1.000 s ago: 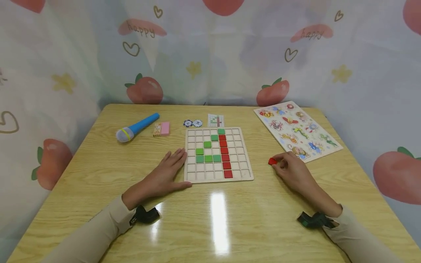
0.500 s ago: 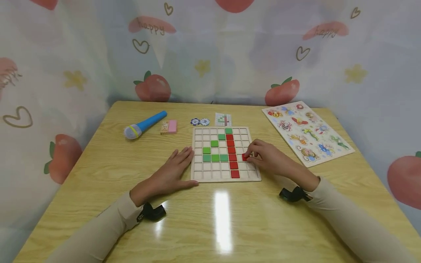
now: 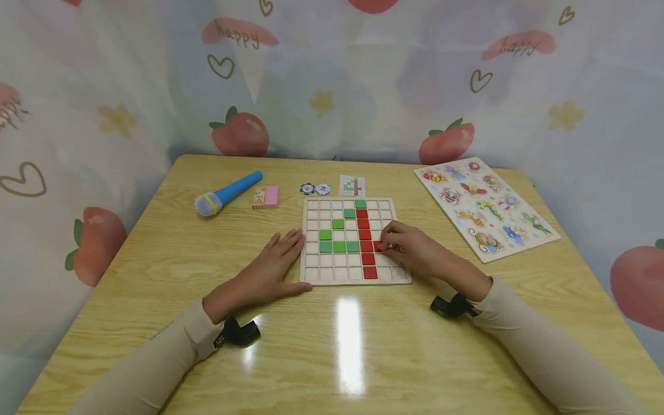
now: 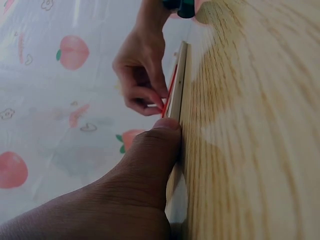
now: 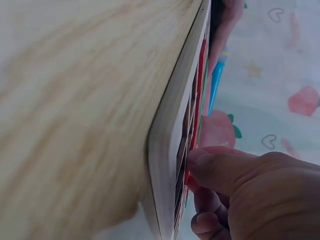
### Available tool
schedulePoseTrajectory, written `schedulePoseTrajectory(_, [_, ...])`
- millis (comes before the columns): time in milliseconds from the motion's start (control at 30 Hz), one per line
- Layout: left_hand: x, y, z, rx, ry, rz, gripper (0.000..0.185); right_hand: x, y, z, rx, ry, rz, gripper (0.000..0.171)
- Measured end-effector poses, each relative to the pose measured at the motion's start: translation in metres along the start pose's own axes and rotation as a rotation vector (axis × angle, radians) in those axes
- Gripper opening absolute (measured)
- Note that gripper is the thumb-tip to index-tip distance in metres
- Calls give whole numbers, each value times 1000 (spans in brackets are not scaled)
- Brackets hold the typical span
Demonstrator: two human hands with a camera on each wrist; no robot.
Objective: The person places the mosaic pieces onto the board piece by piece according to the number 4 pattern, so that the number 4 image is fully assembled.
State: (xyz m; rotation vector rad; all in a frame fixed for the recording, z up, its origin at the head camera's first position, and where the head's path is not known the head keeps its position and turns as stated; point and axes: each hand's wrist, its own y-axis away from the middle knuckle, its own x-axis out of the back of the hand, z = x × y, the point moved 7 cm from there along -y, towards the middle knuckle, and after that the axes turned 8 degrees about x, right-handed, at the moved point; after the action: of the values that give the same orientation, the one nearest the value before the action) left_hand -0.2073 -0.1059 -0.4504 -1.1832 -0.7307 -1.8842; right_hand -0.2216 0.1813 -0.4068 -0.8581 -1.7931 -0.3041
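Observation:
A wooden grid board (image 3: 316, 268) lies mid-table with a green diagonal-and-row shape and a red column of tiles (image 3: 366, 233). My left hand (image 3: 282, 248) lies flat on the table, fingers straight, touching the board's left edge; its thumb (image 4: 155, 145) presses the board's rim (image 4: 178, 90). My right hand (image 3: 386, 243) is over the board's right side and pinches a red tile (image 3: 378, 246) down at a cell just right of the red column. In the right wrist view my thumb (image 5: 225, 170) lies against the board's face (image 5: 170, 150).
Behind the board are a small pattern card (image 3: 352, 185), two poker chips (image 3: 315, 188), a pink box (image 3: 266, 196) and a blue toy microphone (image 3: 228, 192). An animal peg puzzle (image 3: 485, 204) lies at the right. The wooden table (image 3: 342, 346) ends at a printed curtain.
My right hand carried the red tile from the table on the right onto the board, then shifted it left against the red column. The left hand stayed put.

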Motion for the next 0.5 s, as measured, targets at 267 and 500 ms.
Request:
schedulePoseTrajectory(267, [-1, -3, -4, 4, 44, -25, 111, 0, 8, 2, -1, 13, -23, 16])
schedulePoseTrajectory(500, [29, 3, -2, -2, 22, 39, 95, 28, 27, -11, 79, 136, 141, 34])
